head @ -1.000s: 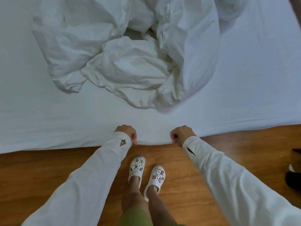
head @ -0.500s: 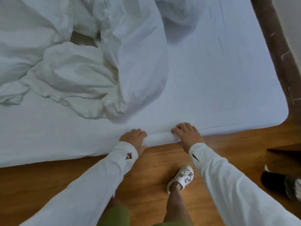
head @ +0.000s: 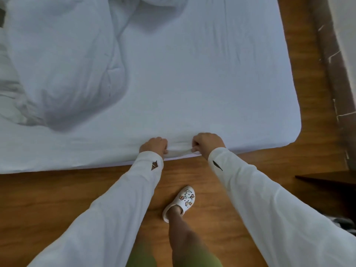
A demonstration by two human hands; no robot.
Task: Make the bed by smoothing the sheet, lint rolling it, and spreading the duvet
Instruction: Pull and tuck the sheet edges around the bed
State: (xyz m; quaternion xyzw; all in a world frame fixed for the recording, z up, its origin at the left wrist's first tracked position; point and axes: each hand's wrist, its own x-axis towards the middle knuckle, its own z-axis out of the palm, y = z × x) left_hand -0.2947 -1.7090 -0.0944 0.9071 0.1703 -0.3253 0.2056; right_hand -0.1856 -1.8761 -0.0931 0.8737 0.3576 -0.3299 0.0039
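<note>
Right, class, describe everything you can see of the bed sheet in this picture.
The sheet is plain white cloth, stretched over the mattress and mostly flat, with faint creases. Its near edge runs along the wooden floor, and its rounded corner shows at right. The left hand and right hand each grip that near edge, bunching a small fold of cloth between them. The crumpled white duvet lies heaped on its far left part.

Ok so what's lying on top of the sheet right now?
A bunched white duvet lies on the sheet at the upper left, hiding whatever is beneath it. The left hand and right hand grip the sheet's near edge.
</note>
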